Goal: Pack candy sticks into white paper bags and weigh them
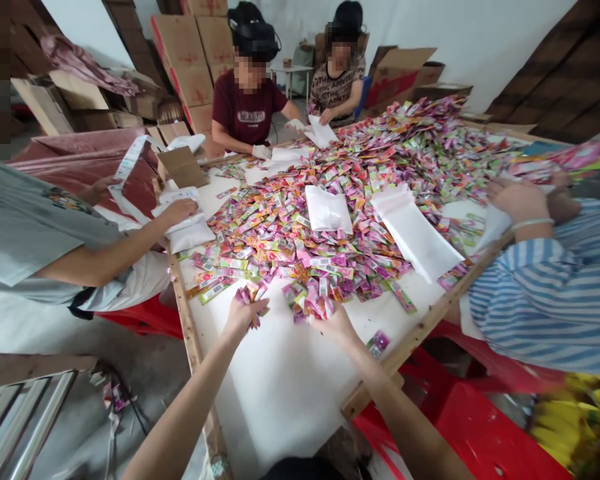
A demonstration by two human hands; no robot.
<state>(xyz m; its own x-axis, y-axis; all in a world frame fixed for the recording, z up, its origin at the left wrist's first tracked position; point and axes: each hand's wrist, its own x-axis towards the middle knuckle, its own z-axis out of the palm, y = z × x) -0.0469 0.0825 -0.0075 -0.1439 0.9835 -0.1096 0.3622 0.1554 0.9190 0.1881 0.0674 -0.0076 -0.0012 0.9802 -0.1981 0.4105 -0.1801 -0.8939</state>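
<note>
My left hand (240,315) is closed around a bunch of small colourful packets (253,295), just above the near part of the white tabletop (275,373). To its right, my right hand (336,325) has its fingers closed on several packets (320,305) at the near edge of a big heap of packets (280,230). The packets are narrow and flat, in pink, green, orange and purple. A single loose packet (379,343) lies right of my right hand. On the heap rest a filled white bag (329,209) and a longer, flatter white bag (416,233).
A wooden rim (405,347) edges the table. A co-worker's arm (115,257) reaches in from the left, a striped sleeve (540,287) from the right. Two people work across the table. Red stools (480,427) stand alongside; cardboard boxes (180,53) are stacked behind.
</note>
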